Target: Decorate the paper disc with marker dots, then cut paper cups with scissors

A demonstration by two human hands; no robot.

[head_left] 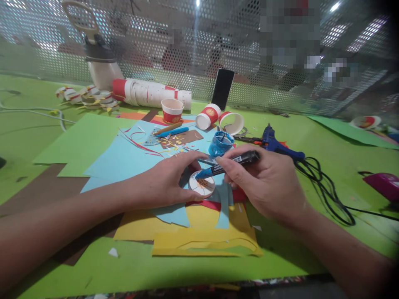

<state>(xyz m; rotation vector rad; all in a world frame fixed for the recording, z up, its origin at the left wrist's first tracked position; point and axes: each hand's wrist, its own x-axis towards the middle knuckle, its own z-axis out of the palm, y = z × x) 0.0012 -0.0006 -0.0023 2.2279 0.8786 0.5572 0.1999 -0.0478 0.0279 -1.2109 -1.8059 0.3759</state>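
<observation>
My left hand [168,178] curls around a small round white disc [207,190], thumb at its near edge and fingers at the far side. The disc carries an orange printed pattern and thin dark lines. In my right hand [271,182] is a black and blue marker pen [222,167], held between thumb and fingers. Its blue-coated tip meets the upper left of the disc, where some blue marks show. Just beyond my hands stands a small jar smeared with blue paint [221,143]. What lies beneath the disc is partly hidden.
Coloured paper sheets [109,145] cover the green table. Behind are red-and-white paper cups [172,111], stacked cups lying sideways [156,92], a phone [223,88] and a spray bottle [101,66]. A blue glue gun [274,141] with its black cord lies right.
</observation>
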